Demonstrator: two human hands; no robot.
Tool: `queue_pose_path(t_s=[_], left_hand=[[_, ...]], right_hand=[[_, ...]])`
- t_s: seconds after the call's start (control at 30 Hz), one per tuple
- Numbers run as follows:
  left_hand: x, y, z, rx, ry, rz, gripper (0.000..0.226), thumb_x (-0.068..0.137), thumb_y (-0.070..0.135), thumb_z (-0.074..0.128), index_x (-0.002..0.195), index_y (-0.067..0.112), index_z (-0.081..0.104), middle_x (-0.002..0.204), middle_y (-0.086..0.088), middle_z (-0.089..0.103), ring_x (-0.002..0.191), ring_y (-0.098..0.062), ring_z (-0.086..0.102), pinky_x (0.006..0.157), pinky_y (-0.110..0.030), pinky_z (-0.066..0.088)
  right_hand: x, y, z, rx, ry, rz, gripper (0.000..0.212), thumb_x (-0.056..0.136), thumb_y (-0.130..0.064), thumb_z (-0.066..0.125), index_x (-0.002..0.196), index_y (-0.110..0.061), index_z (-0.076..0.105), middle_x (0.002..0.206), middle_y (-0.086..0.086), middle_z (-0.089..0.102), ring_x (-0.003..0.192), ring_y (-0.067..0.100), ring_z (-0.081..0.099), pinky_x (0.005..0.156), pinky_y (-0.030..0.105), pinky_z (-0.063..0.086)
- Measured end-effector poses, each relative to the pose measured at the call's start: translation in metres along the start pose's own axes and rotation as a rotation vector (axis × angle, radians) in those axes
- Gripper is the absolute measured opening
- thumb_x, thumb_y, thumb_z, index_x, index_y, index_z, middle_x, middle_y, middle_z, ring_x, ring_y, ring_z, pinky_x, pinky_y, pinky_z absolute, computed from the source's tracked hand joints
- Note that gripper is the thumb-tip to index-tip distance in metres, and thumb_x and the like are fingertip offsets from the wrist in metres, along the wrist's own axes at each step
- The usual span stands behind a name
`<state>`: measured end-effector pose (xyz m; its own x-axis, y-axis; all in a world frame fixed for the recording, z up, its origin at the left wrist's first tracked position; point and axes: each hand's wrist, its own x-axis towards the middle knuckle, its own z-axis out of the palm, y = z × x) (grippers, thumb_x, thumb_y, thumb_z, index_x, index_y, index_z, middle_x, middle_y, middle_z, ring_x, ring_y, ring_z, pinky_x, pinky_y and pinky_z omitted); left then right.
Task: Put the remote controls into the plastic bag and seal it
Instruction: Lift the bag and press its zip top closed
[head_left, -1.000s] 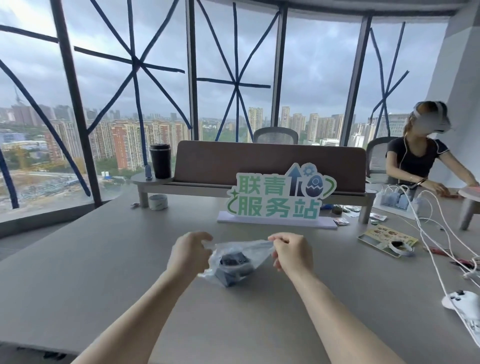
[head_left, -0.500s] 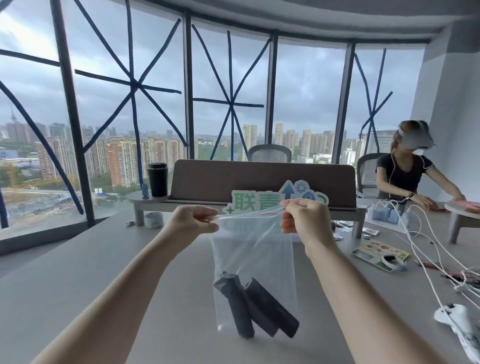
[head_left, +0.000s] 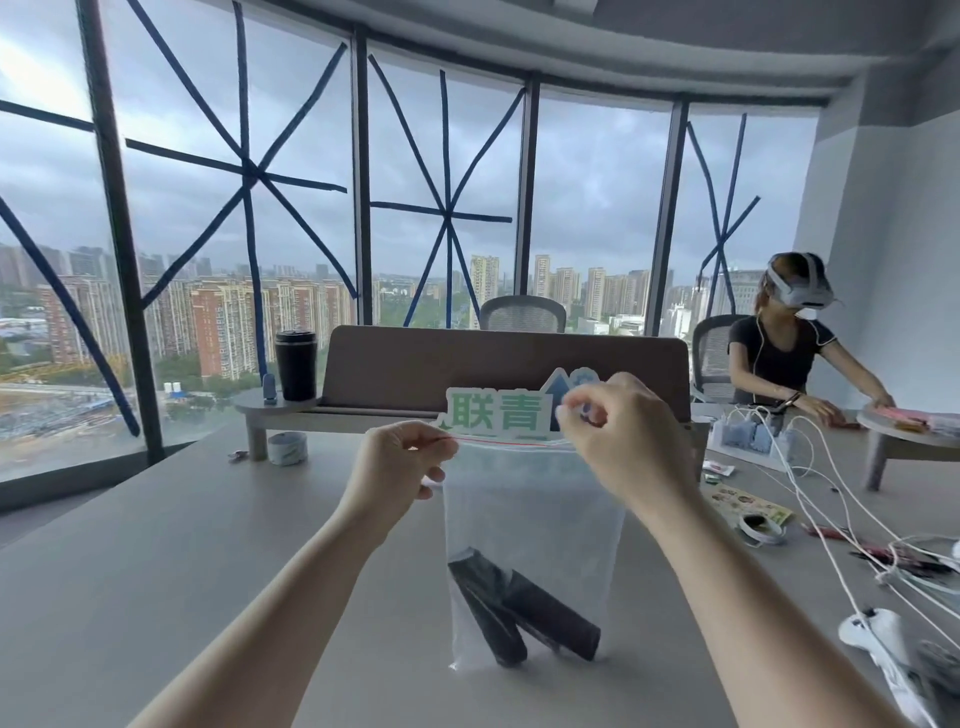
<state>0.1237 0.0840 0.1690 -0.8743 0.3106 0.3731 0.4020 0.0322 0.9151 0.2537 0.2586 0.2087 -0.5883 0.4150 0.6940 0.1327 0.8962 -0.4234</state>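
Held up above the grey table (head_left: 156, 571): a clear plastic bag (head_left: 535, 519), its red-lined top edge stretched taut. Left hand (head_left: 400, 462) pinched shut on the left end of that edge, right hand (head_left: 618, 436) pinched on the right end. Low in the bag, two dark remote controls (head_left: 519, 613), leaning crossed against each other.

Hung upright as a clear, rectangular zip-top plastic bag (head_left: 530, 519), pinched at both top corners between the fingers (head_left: 436, 452) of the left hand (head_left: 400, 462) and those of the right hand (head_left: 618, 436). Stretched taut between the two pinches along a thin red seal line at the mouth. Held two dark, slim, bar-shaped remote controls (head_left: 519, 608), well below the fingers, leaning crossed at the bag's bottom.
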Motion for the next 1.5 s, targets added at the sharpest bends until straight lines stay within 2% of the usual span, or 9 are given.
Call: queue_pose_path(t_s=[0.1, 0.17, 0.53, 0.67, 0.87, 1.0, 1.07, 1.27, 1.5], left_hand=[[0.000, 0.012, 0.015, 0.057, -0.063, 0.056, 0.007, 0.079, 0.011, 0.070, 0.073, 0.013, 0.071, 0.061, 0.002, 0.064, 0.047, -0.006, 0.056, 0.044, -0.022, 0.047], [0.000, 0.018, 0.019, 0.091, -0.092, 0.093, 0.008, 0.078, 0.010, 0.070, 0.071, 0.012, 0.072, 0.054, 0.006, 0.060, 0.047, -0.007, 0.056, 0.045, -0.026, 0.048], [-0.005, 0.032, 0.018, -0.018, -0.125, 0.068, 0.005, 0.081, 0.008, 0.068, 0.079, 0.004, 0.071, 0.062, 0.000, 0.063, 0.047, -0.007, 0.053, 0.042, -0.023, 0.046], [0.000, 0.044, 0.016, 0.084, -0.144, 0.124, 0.009, 0.079, 0.007, 0.069, 0.071, 0.010, 0.072, 0.060, 0.001, 0.061, 0.044, -0.006, 0.051, 0.039, -0.019, 0.042], [0.002, 0.045, 0.011, 0.129, -0.130, 0.156, 0.006, 0.080, 0.006, 0.069, 0.075, 0.005, 0.073, 0.047, 0.009, 0.055, 0.034, -0.002, 0.044, 0.037, -0.013, 0.036], [0.002, 0.043, 0.006, 0.128, -0.110, 0.156, 0.005, 0.078, 0.007, 0.070, 0.078, 0.003, 0.074, 0.054, -0.007, 0.061, 0.039, -0.010, 0.044, 0.038, -0.019, 0.037], [0.002, 0.043, 0.004, 0.128, -0.109, 0.153, 0.005, 0.078, 0.008, 0.071, 0.078, 0.004, 0.074, 0.058, -0.015, 0.060, 0.039, -0.011, 0.043, 0.038, -0.020, 0.037], [0.004, 0.043, 0.005, 0.149, -0.094, 0.187, 0.006, 0.079, 0.006, 0.069, 0.076, 0.003, 0.073, 0.037, 0.012, 0.053, 0.032, -0.002, 0.040, 0.037, -0.010, 0.033], [0.008, 0.033, 0.010, 0.176, -0.046, 0.205, 0.012, 0.080, 0.007, 0.067, 0.068, 0.008, 0.069, 0.050, 0.010, 0.054, 0.042, -0.001, 0.042, 0.052, -0.019, 0.039]], right_hand=[[-0.001, -0.020, 0.009, 0.001, -0.219, -0.216, 0.034, 0.083, -0.047, 0.067, 0.110, -0.026, 0.071, 0.106, -0.006, 0.064, 0.106, 0.013, 0.051, 0.089, 0.035, 0.041], [0.003, -0.026, 0.012, -0.025, -0.248, -0.214, 0.027, 0.083, -0.044, 0.068, 0.102, -0.025, 0.075, 0.102, -0.007, 0.070, 0.104, 0.016, 0.056, 0.092, 0.037, 0.044], [0.020, -0.036, 0.000, 0.033, -0.365, -0.088, 0.015, 0.078, -0.037, 0.074, 0.073, -0.023, 0.077, 0.059, -0.013, 0.061, 0.071, 0.008, 0.061, 0.071, 0.034, 0.054], [0.026, -0.043, -0.009, 0.033, -0.426, -0.082, 0.017, 0.080, -0.038, 0.074, 0.077, -0.022, 0.076, 0.070, -0.006, 0.069, 0.056, 0.001, 0.055, 0.055, 0.016, 0.041], [0.023, -0.049, -0.005, 0.013, -0.389, -0.103, 0.017, 0.085, -0.036, 0.069, 0.085, -0.021, 0.076, 0.057, -0.010, 0.056, 0.063, 0.000, 0.048, 0.051, 0.014, 0.026], [0.020, -0.049, -0.002, 0.001, -0.345, -0.135, 0.015, 0.084, -0.039, 0.069, 0.089, -0.028, 0.079, 0.082, -0.007, 0.072, 0.074, 0.009, 0.043, 0.054, 0.014, 0.023], [0.020, -0.048, 0.001, 0.005, -0.330, -0.147, 0.014, 0.084, -0.039, 0.069, 0.087, -0.030, 0.079, 0.085, -0.008, 0.074, 0.069, 0.007, 0.043, 0.055, 0.017, 0.028], [0.025, -0.044, 0.014, 0.072, -0.331, -0.145, 0.014, 0.081, -0.032, 0.070, 0.072, -0.023, 0.074, 0.055, -0.010, 0.059, 0.057, 0.004, 0.053, 0.060, 0.031, 0.048], [0.020, -0.048, 0.022, -0.007, -0.332, -0.234, 0.016, 0.088, -0.028, 0.058, 0.075, -0.022, 0.065, 0.080, -0.006, 0.066, 0.079, 0.022, 0.061, 0.073, 0.040, 0.053]])
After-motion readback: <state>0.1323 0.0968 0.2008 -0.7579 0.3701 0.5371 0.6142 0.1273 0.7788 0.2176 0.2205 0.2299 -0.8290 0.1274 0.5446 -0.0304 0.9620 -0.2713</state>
